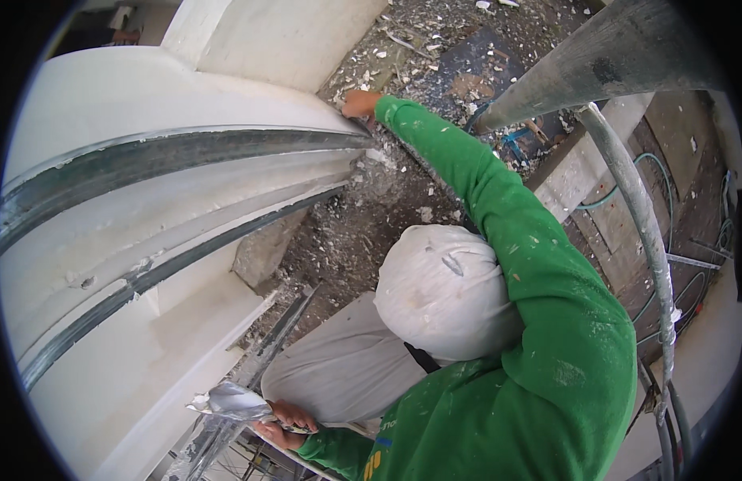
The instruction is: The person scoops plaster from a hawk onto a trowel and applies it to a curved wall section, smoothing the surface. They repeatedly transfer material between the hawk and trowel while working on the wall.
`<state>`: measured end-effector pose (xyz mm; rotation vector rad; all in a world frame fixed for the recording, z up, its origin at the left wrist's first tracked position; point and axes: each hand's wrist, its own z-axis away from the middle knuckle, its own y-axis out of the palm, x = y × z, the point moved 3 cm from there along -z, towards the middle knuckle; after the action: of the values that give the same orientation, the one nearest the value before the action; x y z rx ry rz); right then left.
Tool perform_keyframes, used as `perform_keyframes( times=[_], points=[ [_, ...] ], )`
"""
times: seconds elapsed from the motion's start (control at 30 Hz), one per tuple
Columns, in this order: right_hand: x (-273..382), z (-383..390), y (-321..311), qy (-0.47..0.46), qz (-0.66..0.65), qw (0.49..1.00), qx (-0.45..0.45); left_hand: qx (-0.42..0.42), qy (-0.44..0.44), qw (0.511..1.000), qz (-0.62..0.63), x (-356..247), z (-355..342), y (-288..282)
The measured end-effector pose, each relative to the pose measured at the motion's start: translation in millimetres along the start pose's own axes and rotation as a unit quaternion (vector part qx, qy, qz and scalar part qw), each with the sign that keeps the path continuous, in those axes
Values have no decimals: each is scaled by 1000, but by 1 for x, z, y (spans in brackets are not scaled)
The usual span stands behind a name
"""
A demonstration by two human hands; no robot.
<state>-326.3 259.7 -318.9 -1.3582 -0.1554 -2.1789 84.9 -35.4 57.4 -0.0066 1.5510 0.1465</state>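
My right arm in a green sleeve reaches to the far wall. My right hand point(359, 104) is closed at the foot of the white plaster wall, by the end of the upper dark metal strip point(186, 150). A small dark piece shows under its fingers; its kind is hidden. Low on the left, my left hand point(289, 422) grips a trowel point(233, 402) with a wide, plaster-smeared blade. The trowel is over a plaster-stained metal bar point(268, 353). White plaster moulding point(210, 195) runs between the upper strip and a lower metal strip point(186, 252).
My bent knees in pale trousers point(331, 365) are in the middle. Plaster crumbs litter the dark floor point(331, 248). A thick grey pole point(595, 68) and a thinner scaffold tube point(639, 200) stand on the right. Behind them, a teal hose point(669, 192) curls over boards point(607, 220).
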Motion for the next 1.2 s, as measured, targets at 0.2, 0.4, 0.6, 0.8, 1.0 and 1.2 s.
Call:
perform_keyframes(
  times=[0.2,0.4,0.6,0.8,1.0,1.2],
  points=[
    [55,24,-3,20,-119,993,9,-14,6,1000,6,0,3,-5],
    [134,87,-36,-88,-105,991,5,27,21,999,28,4,-16,6],
    [196,132,-52,-126,-80,989,11,32,38,998,41,10,-26,6],
    [259,190,-69,-227,-91,970,3,30,44,996,70,10,-33,13],
    [331,259,-83,-266,-64,962,-12,28,35,992,120,15,-35,7],
    [395,281,-99,-336,-46,941,-4,66,31,988,140,19,-43,13]
  ],
)
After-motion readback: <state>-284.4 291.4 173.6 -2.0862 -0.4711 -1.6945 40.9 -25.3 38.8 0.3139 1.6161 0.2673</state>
